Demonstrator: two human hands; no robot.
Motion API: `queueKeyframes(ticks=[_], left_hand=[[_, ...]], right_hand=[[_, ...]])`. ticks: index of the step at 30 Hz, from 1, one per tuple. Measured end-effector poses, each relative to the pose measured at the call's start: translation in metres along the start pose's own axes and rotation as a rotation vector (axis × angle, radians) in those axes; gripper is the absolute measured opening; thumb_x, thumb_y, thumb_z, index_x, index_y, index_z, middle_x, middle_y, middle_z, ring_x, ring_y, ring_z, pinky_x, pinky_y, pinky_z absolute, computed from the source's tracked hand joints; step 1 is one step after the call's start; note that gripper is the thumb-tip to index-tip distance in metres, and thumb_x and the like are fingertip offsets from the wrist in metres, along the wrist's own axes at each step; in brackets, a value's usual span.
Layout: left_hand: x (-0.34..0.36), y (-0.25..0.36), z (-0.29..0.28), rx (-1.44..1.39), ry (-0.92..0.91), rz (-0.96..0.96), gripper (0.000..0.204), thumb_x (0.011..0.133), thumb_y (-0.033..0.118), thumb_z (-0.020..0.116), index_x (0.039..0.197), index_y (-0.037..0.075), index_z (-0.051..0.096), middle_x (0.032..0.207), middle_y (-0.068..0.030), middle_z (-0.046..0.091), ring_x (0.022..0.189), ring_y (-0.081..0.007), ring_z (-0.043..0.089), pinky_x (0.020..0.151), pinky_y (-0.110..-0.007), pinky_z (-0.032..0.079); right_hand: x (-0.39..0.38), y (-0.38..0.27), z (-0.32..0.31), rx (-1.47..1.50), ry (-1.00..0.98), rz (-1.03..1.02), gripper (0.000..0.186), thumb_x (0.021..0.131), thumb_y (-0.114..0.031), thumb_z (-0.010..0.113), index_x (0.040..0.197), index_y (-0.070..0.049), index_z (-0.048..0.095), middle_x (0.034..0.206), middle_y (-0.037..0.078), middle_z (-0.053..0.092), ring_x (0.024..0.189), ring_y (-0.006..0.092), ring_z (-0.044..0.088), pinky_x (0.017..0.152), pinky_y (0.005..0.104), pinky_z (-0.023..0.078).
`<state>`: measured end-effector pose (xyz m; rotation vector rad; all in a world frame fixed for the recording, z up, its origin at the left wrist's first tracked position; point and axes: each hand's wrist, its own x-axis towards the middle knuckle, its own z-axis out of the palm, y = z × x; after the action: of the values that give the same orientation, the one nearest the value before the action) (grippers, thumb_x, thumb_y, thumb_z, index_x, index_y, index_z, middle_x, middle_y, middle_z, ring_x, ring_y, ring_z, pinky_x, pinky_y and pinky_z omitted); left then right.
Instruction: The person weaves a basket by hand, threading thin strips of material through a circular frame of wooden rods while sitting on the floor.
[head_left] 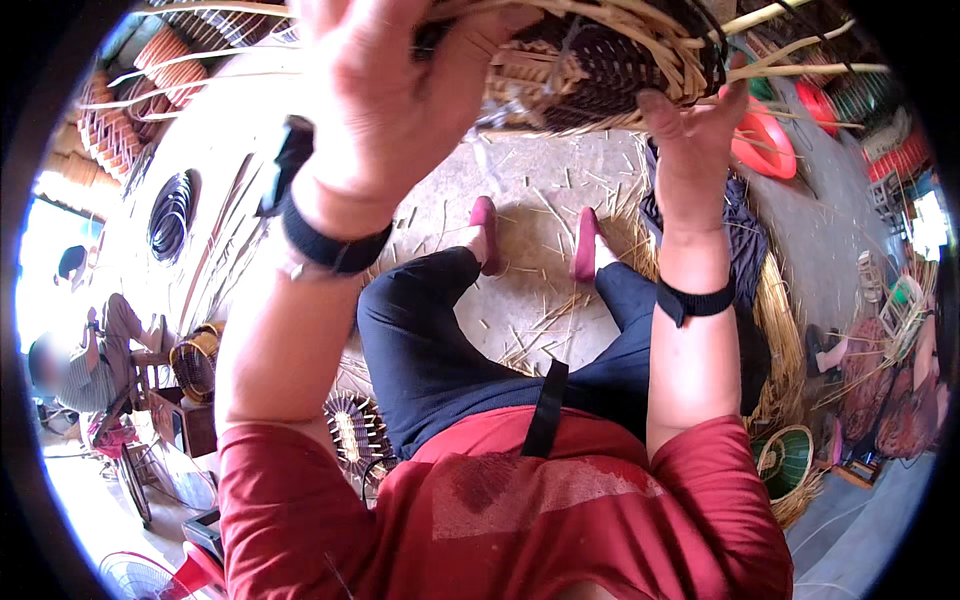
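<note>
I hold up a half-woven wicker basket, tan and dark strands with loose cane ends sticking out to the right. My left hand grips its left rim, fingers curled over the edge. My right hand presses against its right underside with the thumb on the weave. Both wrists wear black bands. Below are my legs in dark trousers and pink shoes on a concrete floor strewn with cane scraps.
Stacked baskets stand at the upper left, a red tray at the upper right. A bundle of straw lies beside my right leg. Another person sits working at the left; a round woven base lies near my left knee.
</note>
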<state>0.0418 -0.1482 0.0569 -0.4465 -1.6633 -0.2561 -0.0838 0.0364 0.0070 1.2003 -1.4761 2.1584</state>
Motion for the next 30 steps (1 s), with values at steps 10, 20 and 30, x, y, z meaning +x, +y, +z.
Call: queueKeyframes(ticks=[10,20,30], left_hand=[[-0.219,0.075,0.039,-0.186,-0.473,-0.541,0.045,0.080,0.008,0.080,0.123,0.009,0.064,0.106,-0.0144,0.062,0.096,-0.0348,0.060,0.084,-0.044,0.049],[-0.198,0.142,0.020,-0.175,-0.592,-0.868,0.045,0.083,0.007,0.078,0.126,0.010,0.062,0.103,-0.0135,0.058,0.098,-0.0342,0.055,0.087,-0.044,0.045],[-0.186,0.152,0.005,-0.069,-0.679,-0.850,0.048,0.086,0.013,0.077,0.130,0.010,0.060,0.108,-0.0170,0.058,0.104,-0.0385,0.054,0.092,-0.047,0.043]], right_hand=[[-0.238,0.069,-0.122,-0.242,-0.098,0.537,0.106,0.092,-0.053,0.074,0.163,-0.004,0.012,0.151,0.017,0.045,0.139,0.0273,0.046,0.117,0.0408,0.036],[-0.232,-0.009,-0.128,-0.280,-0.221,0.900,0.068,0.103,-0.047,0.061,0.147,0.003,0.046,0.139,0.016,0.060,0.132,0.0236,0.052,0.114,0.0357,0.037],[-0.248,-0.002,-0.129,-0.315,-0.242,0.755,0.074,0.102,-0.051,0.062,0.148,0.004,0.042,0.138,0.020,0.060,0.128,0.0259,0.056,0.112,0.0359,0.039]])
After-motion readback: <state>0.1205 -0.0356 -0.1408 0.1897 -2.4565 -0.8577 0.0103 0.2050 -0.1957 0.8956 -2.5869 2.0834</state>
